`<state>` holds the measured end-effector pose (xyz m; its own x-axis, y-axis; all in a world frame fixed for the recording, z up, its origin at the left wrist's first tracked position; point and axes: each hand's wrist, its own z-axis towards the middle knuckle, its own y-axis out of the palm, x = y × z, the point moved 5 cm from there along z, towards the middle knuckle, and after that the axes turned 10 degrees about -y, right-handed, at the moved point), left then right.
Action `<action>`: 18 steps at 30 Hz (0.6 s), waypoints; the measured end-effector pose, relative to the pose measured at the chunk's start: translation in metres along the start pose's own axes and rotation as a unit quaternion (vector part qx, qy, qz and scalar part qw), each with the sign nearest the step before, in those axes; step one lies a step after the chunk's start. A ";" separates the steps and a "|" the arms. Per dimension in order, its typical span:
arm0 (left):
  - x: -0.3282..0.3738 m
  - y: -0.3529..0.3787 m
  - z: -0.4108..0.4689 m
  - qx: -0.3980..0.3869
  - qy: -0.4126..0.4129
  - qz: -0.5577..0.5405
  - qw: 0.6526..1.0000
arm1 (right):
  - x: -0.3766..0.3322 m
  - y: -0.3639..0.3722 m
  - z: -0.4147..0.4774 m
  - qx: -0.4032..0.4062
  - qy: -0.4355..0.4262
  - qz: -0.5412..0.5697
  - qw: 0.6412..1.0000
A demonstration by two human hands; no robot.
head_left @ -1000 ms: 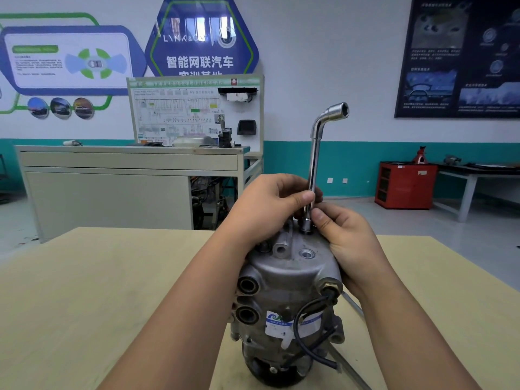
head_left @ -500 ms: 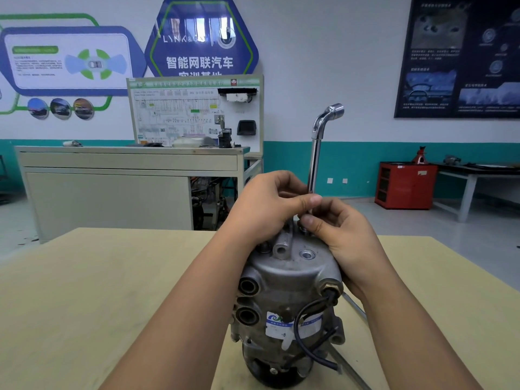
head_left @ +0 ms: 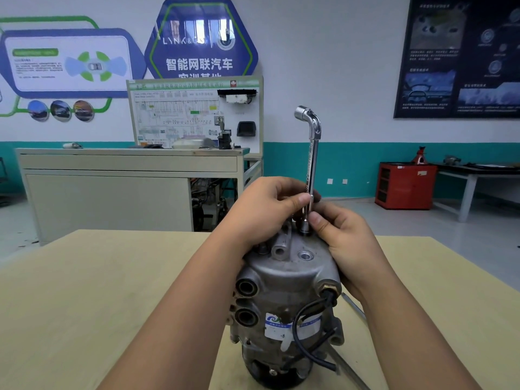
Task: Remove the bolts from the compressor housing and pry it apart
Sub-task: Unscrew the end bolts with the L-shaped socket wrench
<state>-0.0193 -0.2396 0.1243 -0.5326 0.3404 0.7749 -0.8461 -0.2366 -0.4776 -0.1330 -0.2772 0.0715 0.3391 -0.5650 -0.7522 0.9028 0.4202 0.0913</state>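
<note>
The compressor stands on end near the front edge of a pale wooden table, its grey cast housing uppermost, two round ports facing left and a blue-and-white label on its side. A black cable loops down from a brass fitting on the right shoulder of the housing. An L-shaped socket wrench stands upright on the top of the housing, its lower socket seated at the far rim, where the bolt itself is hidden inside the socket; its bent upper end points left. The left hand reaches over the top of the housing and pinches the wrench shaft between thumb and curled fingers. The right hand comes in from the right and pinches the shaft just below, close above the socket, its palm beside the housing. A thin metal bar lies on the table just right of the compressor. Behind stand a grey workbench and a red cabinet.
</note>
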 end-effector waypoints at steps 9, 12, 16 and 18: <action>-0.006 -0.003 0.003 0.051 -0.010 0.007 0.999 | -0.003 0.000 0.001 -0.024 -0.010 0.001 1.000; -0.006 -0.003 0.002 0.059 -0.012 0.017 0.998 | -0.001 -0.004 0.003 0.006 -0.025 -0.009 1.000; -0.006 -0.002 0.002 0.057 -0.015 0.019 0.998 | 0.000 -0.005 0.003 0.017 -0.033 -0.027 0.999; -0.005 -0.002 0.002 0.046 -0.013 0.015 0.999 | -0.001 -0.005 0.003 0.015 -0.035 -0.030 0.999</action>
<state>-0.0153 -0.2424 0.1225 -0.5565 0.3086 0.7714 -0.8234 -0.3290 -0.4624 -0.1366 -0.2810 0.0735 0.3011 -0.6375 -0.7091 0.9290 0.3639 0.0673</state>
